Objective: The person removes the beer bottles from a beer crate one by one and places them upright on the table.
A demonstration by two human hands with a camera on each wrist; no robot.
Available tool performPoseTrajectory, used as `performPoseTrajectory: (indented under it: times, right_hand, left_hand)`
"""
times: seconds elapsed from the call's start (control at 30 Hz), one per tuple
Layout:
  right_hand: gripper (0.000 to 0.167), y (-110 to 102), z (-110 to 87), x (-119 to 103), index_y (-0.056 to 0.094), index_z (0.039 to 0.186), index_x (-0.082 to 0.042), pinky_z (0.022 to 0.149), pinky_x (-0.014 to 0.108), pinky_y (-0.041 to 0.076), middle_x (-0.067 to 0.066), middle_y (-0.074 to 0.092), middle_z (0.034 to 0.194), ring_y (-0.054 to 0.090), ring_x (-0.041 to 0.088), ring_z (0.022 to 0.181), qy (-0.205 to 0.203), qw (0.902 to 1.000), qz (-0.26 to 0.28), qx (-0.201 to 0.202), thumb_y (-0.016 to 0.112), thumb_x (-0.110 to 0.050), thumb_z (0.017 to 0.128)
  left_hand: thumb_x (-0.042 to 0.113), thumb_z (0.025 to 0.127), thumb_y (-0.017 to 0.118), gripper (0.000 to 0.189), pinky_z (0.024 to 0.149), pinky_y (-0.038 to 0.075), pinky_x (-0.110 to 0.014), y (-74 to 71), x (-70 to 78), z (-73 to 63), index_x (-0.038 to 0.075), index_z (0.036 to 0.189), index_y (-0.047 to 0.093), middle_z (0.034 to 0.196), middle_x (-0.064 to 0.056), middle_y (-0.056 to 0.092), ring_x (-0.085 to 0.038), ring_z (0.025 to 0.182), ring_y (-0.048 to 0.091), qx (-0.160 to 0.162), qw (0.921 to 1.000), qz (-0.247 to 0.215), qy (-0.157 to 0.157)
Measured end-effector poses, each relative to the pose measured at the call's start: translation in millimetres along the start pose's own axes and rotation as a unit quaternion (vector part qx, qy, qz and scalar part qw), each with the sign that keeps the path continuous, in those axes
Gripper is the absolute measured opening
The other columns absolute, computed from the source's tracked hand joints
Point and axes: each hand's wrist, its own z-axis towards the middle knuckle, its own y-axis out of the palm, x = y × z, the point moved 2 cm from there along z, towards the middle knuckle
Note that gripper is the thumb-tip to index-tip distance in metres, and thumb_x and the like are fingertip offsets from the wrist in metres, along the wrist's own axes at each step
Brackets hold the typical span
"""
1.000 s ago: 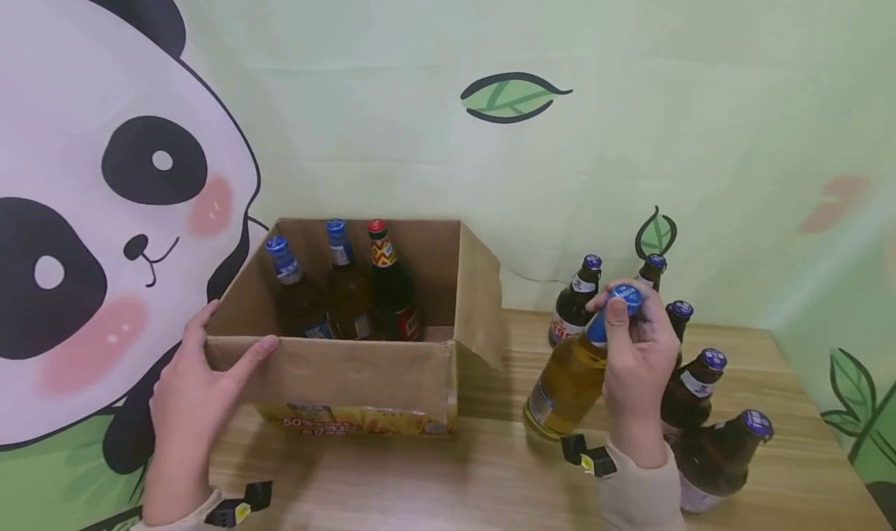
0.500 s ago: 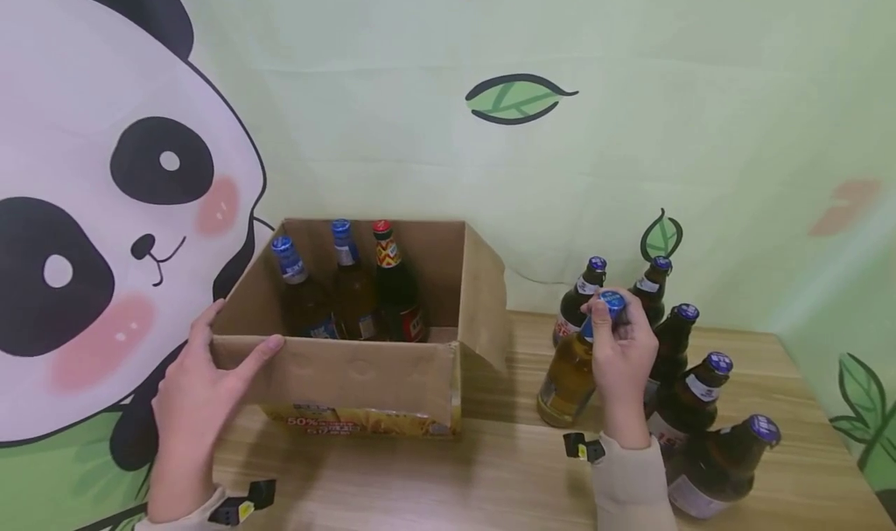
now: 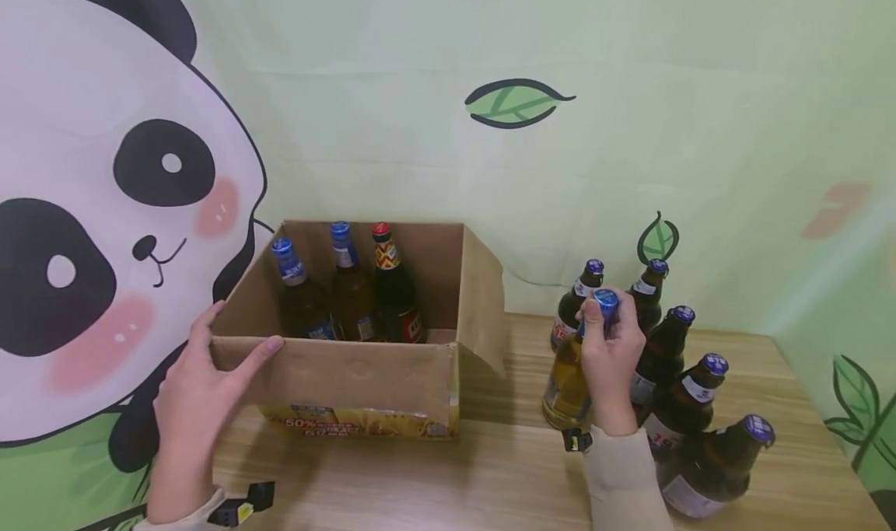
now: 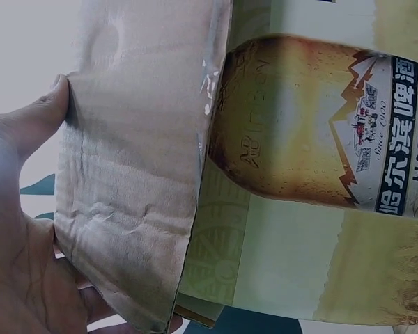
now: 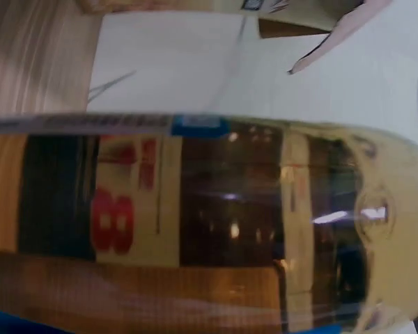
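My left hand (image 3: 203, 391) grips the front left corner of an opened cardboard box (image 3: 336, 372). In the left wrist view its thumb lies over a bent flap (image 4: 132, 160) and its fingers go behind. With my right hand (image 3: 614, 352) I hold a clear amber beer bottle (image 3: 564, 383) by the neck, just under its blue cap. Whether its base touches the table cannot be told. It fills the right wrist view, slightly blurred. Inside the box are two blue-capped beer bottles (image 3: 306, 302) and a red-capped beer bottle (image 3: 393, 286); their bases are hidden.
Several dark brown beer bottles (image 3: 679, 403) with blue caps stand in a curve to the right of my right hand. Everything rests on a wooden table (image 3: 504, 469). Behind it hangs a backdrop (image 3: 392, 150) printed with a panda and leaves.
The amber bottle in my right hand has swung more upright, and the hand has shifted left, away from the dark bottles. My left hand keeps its grip on the box.
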Motion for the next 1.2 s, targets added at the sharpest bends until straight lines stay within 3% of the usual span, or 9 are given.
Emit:
performPoseTrajectory:
  times: [0.17,0.37,0.87,1.2]
  right_hand:
    - [0.013,3,5.3,11,0.054,0.104,0.018,0.067,0.016,0.046,0.022,0.058,0.077,0.055,0.017,0.068,-0.036,0.9992,0.002,0.016,0.057,0.007,0.098]
    - [0.013,5,11.2,24,0.055,0.102,0.016,0.066,0.015,0.043,0.022,0.057,0.074,0.053,0.003,0.070,-0.054,0.9977,-0.009,0.039,0.059,0.005,0.097]
    - [0.018,2,13.7,32,0.056,0.105,0.016,0.066,0.015,0.042,0.021,0.058,0.075,0.052,-0.001,0.071,-0.056,0.9973,-0.019,0.045,0.059,-0.001,0.099]
    - [0.022,1,15.4,31,0.055,0.106,0.016,0.066,0.016,0.043,0.020,0.057,0.077,0.053,0.004,0.071,-0.052,0.9980,-0.006,0.035,0.057,-0.005,0.102]
  left_hand:
    - [0.076,0.080,0.065,0.108,0.090,0.037,-0.072,0.2,-0.6,0.7,0.026,0.163,0.017,0.152,-0.028,0.041,-0.056,0.125,0.047,-0.002,1.0000,0.001,-0.009]
    - [0.076,0.080,0.065,0.108,0.093,0.035,-0.074,0.8,-2.8,1.8,0.026,0.163,0.016,0.152,-0.029,0.040,-0.056,0.127,0.046,-0.008,0.9999,-0.002,-0.013]
    - [0.074,0.081,0.066,0.108,0.095,0.034,-0.074,3.6,-2.5,-0.6,0.025,0.163,0.016,0.150,-0.030,0.041,-0.057,0.127,0.046,-0.014,0.9997,-0.011,-0.014]
    - [0.074,0.081,0.065,0.107,0.096,0.033,-0.074,3.2,0.9,-0.1,0.026,0.163,0.016,0.151,-0.030,0.041,-0.057,0.127,0.046,-0.011,0.9998,-0.011,-0.010]
